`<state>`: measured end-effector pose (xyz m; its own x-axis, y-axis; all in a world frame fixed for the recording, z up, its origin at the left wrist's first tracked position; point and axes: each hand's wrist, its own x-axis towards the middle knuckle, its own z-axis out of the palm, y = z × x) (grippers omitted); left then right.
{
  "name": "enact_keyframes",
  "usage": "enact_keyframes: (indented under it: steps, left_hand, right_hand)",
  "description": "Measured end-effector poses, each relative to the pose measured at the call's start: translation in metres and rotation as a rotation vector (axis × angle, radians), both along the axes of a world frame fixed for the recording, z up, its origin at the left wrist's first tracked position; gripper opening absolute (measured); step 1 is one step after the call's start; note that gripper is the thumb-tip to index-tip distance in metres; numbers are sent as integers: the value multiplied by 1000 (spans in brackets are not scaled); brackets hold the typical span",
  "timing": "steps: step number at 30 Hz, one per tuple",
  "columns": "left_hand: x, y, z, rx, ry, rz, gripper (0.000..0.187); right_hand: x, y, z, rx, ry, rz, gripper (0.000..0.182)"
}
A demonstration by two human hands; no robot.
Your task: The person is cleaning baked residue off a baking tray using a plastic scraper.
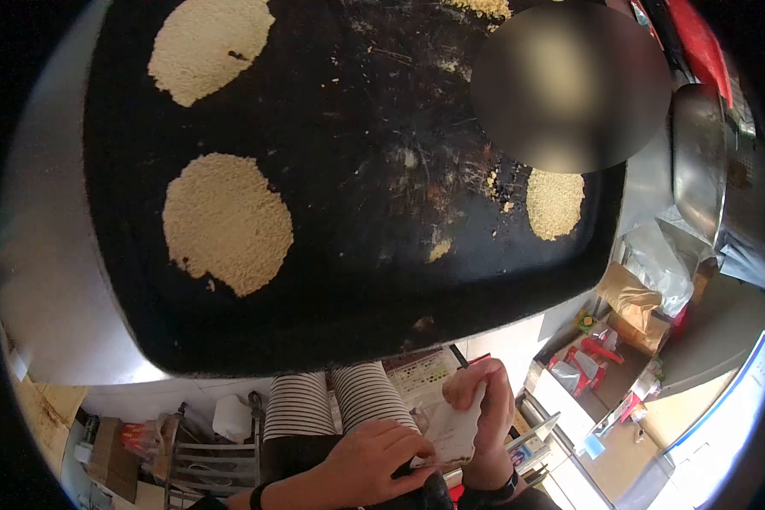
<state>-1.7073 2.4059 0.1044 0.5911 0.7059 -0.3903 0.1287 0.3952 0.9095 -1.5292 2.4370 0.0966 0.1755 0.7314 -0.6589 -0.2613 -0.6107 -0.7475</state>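
Below the near rim of a large black griddle, my right hand (492, 414) is wrapped round the right side of a white flat piece (456, 432), its fingers curled over the top. My left hand (380, 455) reaches in from the left, fingers together and pinched at the piece's lower left corner. What kind of thing the white piece is, I cannot tell. On the griddle (357, 289) lie pale, grainy flat rounds: one round (228, 223) at the near left, another round (211, 49) at the far left and a smaller patch (556, 204) at the right.
Loose crumbs (439, 249) lie on the griddle's right half. A blurred disc hides its far right. A metal pan (699, 161), a clear plastic bag (661, 265) and a brown paper bag (629, 297) are at the right. A metal rack (215, 466) stands low on the left.
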Motion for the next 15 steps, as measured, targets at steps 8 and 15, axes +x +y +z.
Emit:
enact_keyframes:
  steps: [8, 15]
  left_hand:
    - [-8, 10, -11, 45, -18, -7, 19]
    - [-18, 21, 1, 92, -43, 11, 19]
  right_hand:
    - [0, -18, -3, -75, 27, -22, 24]
    - [-11, -8, 6, 23, 74, -7, 28]
